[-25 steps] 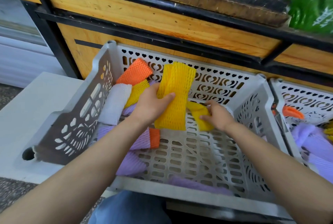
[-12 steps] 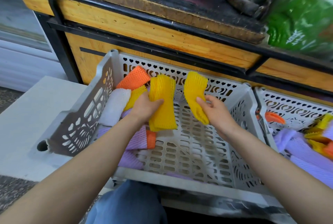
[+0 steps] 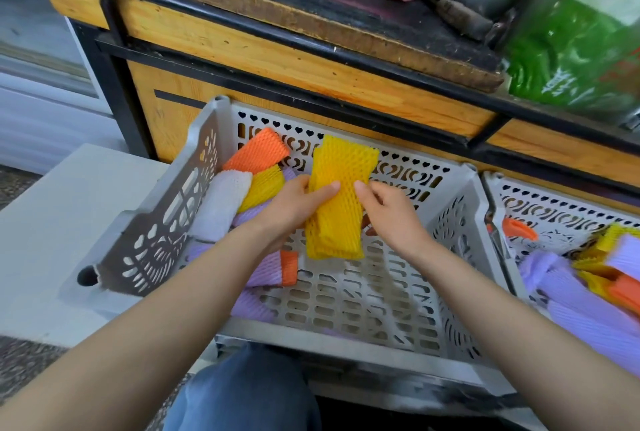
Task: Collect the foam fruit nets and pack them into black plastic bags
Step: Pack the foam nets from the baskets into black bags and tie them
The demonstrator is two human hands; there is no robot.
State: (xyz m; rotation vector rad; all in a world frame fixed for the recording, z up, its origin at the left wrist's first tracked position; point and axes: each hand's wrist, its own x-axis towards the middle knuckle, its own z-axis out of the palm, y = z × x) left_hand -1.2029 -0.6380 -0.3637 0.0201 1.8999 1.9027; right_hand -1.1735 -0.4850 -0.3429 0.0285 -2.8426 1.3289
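The left hand [image 3: 292, 210] grips a small stack of yellow nets [image 3: 336, 209] by its left edge, fingers curled round it, and holds it upright above the floor of the grey crate [image 3: 346, 335]. The right hand [image 3: 389, 217] is at the right edge of the same stack with its fingers loosely bent. The thumb tip lies on the mesh, but from this angle I cannot tell if it really pinches the stack or only touches it.

The main risk, as I judge it, is that the stack comes apart. The nets are light and springy, and they seem only laid flat one on another. If the left hand loosens while the right hand is adjusting, the outer net may slide off and fall back into the crate.

A second risk is the transfer. No black bag shows in this view, so the stack must be carried out of the crate. A net may catch on the perforated wall or slip out on the way.

Many pieces are not collected yet: an orange net [image 3: 258, 150], a white net [image 3: 221, 203] and purple nets [image 3: 258, 273] lie at the left side of the crate, and more lie in the second crate [image 3: 498, 195] on the right. If the hand takes too many at once, its grip may become weak.
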